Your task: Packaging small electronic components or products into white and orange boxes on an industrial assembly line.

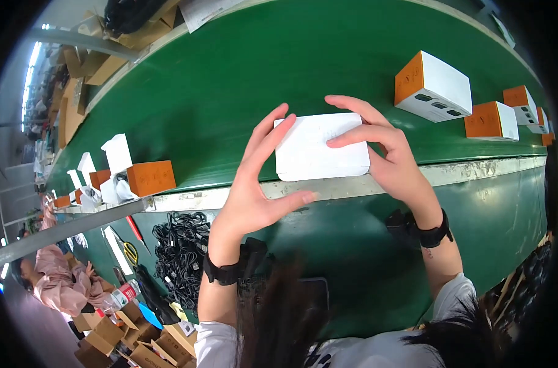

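Observation:
In front of me a white box (318, 150) with rounded corners is over the near edge of the green belt. My right hand (383, 144) grips it at the right side, two fingers lying across its top; the thumb is partly hidden. My left hand (254, 178) is spread at the box's left side. Its index fingertip meets the upper left corner, while the thumb stands apart from the box. Black bands with dark modules circle both wrists.
Orange-and-white boxes (435, 86) stand at right on the green belt (230, 73). Open-flapped orange boxes (153, 178) line its left. Nearer lie coiled black cables (181, 251), yellow-handled scissors (130, 251) and a red tool (135, 228). A metal bar (76, 230) crosses at left, near another person (64, 279) and cartons.

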A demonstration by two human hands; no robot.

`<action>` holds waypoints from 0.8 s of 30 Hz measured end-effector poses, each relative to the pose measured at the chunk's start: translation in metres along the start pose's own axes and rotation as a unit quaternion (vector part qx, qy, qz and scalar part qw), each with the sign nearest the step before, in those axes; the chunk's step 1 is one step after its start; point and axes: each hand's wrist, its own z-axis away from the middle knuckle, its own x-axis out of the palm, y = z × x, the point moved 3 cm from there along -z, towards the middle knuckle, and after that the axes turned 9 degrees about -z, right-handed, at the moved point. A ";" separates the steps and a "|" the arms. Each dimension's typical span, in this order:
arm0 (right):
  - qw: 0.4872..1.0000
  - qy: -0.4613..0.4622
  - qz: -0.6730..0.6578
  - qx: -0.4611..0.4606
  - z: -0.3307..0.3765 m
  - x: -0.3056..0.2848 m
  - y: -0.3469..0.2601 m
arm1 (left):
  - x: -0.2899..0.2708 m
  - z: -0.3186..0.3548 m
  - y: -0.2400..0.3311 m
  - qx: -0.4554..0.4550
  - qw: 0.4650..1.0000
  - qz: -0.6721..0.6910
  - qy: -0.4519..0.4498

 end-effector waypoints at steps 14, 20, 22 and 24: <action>0.984 0.009 0.143 -0.110 0.022 -0.015 -0.006 | 0.016 -0.002 0.010 0.204 0.933 -0.297 0.000; 0.950 -0.054 0.284 -0.115 0.028 -0.026 -0.013 | 0.035 0.001 0.003 0.200 0.946 -0.255 0.017; 0.955 -0.052 0.276 -0.096 0.031 -0.024 -0.017 | 0.034 0.004 0.003 0.203 0.941 -0.271 0.023; 0.959 -0.052 0.265 -0.086 0.033 -0.020 -0.023 | 0.035 0.007 0.007 0.195 0.940 -0.279 -0.005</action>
